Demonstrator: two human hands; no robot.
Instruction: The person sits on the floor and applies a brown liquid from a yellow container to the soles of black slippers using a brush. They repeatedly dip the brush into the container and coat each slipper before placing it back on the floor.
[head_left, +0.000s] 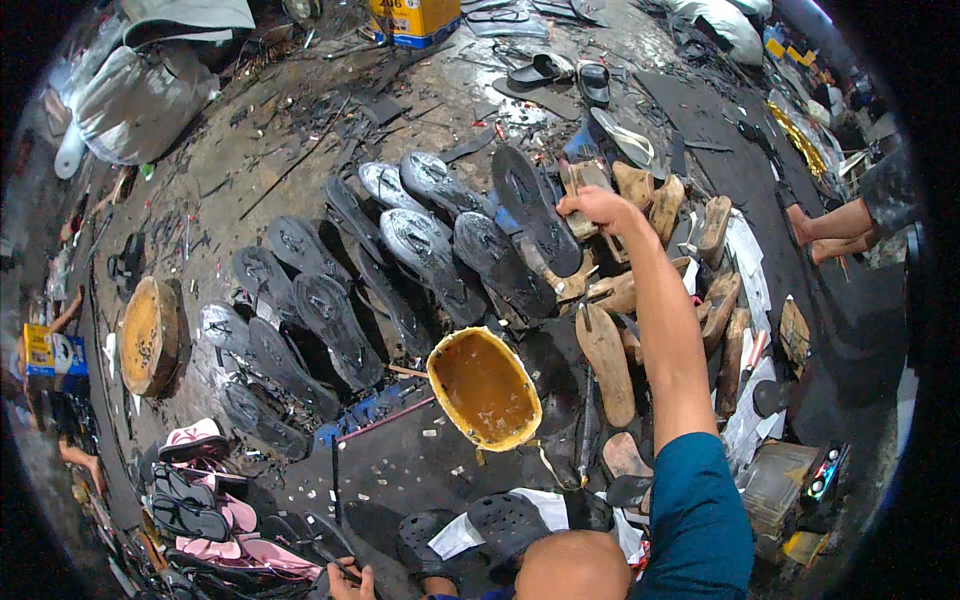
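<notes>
My right hand (600, 208) reaches far forward, its fingers closed on a pale wooden block (584, 178) among several wooden shoe lasts (604, 365). Just left of that hand lies a large dark sole (535, 210). Down at the lower edge my left hand (350, 582) is closed around a thin black piece (345, 568); its full shape cannot be made out. Rows of black soles (338, 325) lie ahead, some coated shiny grey (420, 240). Nearer me stands a yellow-rimmed tub (488, 388) of amber liquid, possibly glue.
Pink and black sandals (215, 510) are piled at lower left. A round wooden block (150, 337) stands farther left. Black clogs (505, 528) show near my knee (575, 567). A clear box (778, 482) sits at right. Another person's legs (835, 230) reach in from the right.
</notes>
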